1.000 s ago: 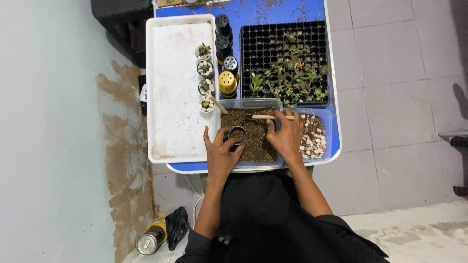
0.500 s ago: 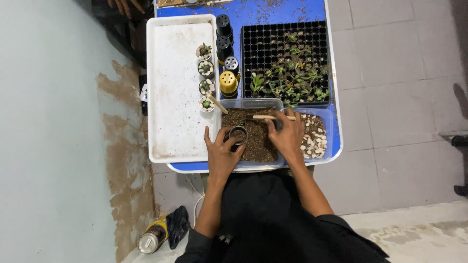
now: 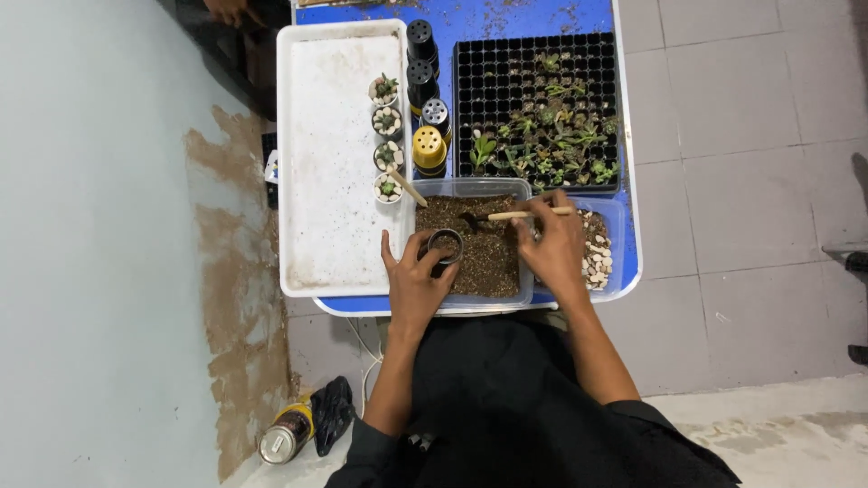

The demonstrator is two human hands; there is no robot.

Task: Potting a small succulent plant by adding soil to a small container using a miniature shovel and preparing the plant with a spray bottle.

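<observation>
The left hand [image 3: 414,282] grips a small round pot [image 3: 443,245], fingers curled around its rim and wall, holding it upright just above the soil in the clear soil tub [image 3: 470,188]. The right hand [image 3: 553,246] is closed around a wooden-handled scoop [image 3: 515,215], pinching the handle near its far end; the dark blade points toward the pot and lies on the soil just beyond the left fingertips. The step in hand appears to be filling the pot with soil. The next move likely calls for lifting a loaded blade level, bringing it over the pot mouth and tipping it without spilling outside the rim. Directly under the right palm and to its outer side sits a second clear tub of pale pebbles [image 3: 595,258]. Beyond the right fingers lies a black seedling tray [image 3: 535,108] holding small green plants. Beyond the left fingers, on the blue table [image 3: 533,18], stand stacked inverted pots, one yellow pot [image 3: 428,147] and several black. Outward of the left thumb is a white tray [image 3: 334,163] with four finished pebble-topped pots [image 3: 387,145] along its near edge. On the floor behind the left elbow lies a cylindrical can [image 3: 282,436] with a yellow band, label illegible.
</observation>
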